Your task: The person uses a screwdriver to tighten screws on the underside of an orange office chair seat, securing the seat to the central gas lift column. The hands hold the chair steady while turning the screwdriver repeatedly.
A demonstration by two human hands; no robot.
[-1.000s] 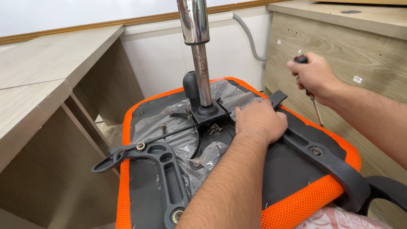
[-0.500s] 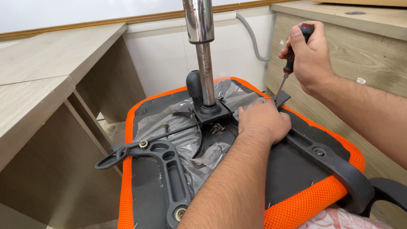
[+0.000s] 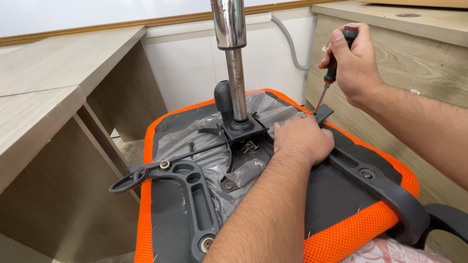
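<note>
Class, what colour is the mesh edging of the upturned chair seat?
Orange mesh edging, clearest in the head view.

Room contents, as seen from above:

- White wall (image 3: 73,14) along the back, finished below with a wooden trim strip (image 3: 97,29).
- Light wood-grain desk (image 3: 48,92) on the left, with open compartments beneath and a side panel (image 3: 63,195) in shadow.
- White lower panel (image 3: 195,68) behind, between the two desks.
- Grey flexible hose (image 3: 291,46) curving down along that panel.
- Second wood-grain cabinet (image 3: 404,63) on the right, with a round hole in its top.
- Lighting even and bright.
</note>
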